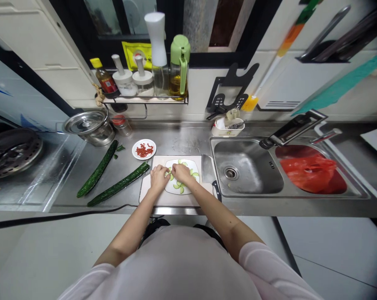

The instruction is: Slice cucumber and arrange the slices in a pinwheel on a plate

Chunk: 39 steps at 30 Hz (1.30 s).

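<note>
The left hand (159,176) and right hand (181,171) are meeting over the plate (190,163) of cucumber slices (179,188) (fingers curled, though I cannot tell if they are pinching one), where laying each flat, evenly spaced, seems best.

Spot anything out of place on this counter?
Minor only: cleaver lies at the cutting board's right edge beside the sink, handle toward the counter's front edge. Two cut cucumber ends lie loose beside the upper cucumber.
</note>
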### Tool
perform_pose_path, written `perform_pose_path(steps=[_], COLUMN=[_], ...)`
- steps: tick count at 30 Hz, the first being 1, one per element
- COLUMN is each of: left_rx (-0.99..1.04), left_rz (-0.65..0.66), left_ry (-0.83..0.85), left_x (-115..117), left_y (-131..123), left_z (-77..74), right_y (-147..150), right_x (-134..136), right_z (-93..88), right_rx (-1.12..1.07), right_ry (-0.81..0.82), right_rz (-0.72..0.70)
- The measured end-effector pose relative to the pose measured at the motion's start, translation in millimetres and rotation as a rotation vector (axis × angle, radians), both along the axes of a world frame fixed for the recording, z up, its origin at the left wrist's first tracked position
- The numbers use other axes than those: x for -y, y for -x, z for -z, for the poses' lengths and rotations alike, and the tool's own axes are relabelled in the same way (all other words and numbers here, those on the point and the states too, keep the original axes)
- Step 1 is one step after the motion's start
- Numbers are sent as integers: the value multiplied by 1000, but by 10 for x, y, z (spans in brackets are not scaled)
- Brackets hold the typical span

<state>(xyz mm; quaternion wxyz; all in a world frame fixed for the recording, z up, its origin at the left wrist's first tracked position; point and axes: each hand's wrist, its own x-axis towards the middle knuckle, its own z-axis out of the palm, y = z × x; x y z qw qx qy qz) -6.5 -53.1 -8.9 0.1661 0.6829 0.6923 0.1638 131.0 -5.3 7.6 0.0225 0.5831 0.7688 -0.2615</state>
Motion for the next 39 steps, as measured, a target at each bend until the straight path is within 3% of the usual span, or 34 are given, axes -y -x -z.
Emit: perform_pose_path(steps=[13, 34, 39], left_rx=[87, 20, 39], left_rz=[-115, -256, -288], left_ry=[115, 244, 266], left_x=[-63, -140, -161], left_y=[23, -1, 11], left_z=[52, 10, 17], right_y=[-32, -96, -114], right_x=[37, 83, 101], right_z=[3, -34, -18], right_rx=[35, 36, 8], right_ry=[-32, -37, -84], right_rz=[28, 83, -1])
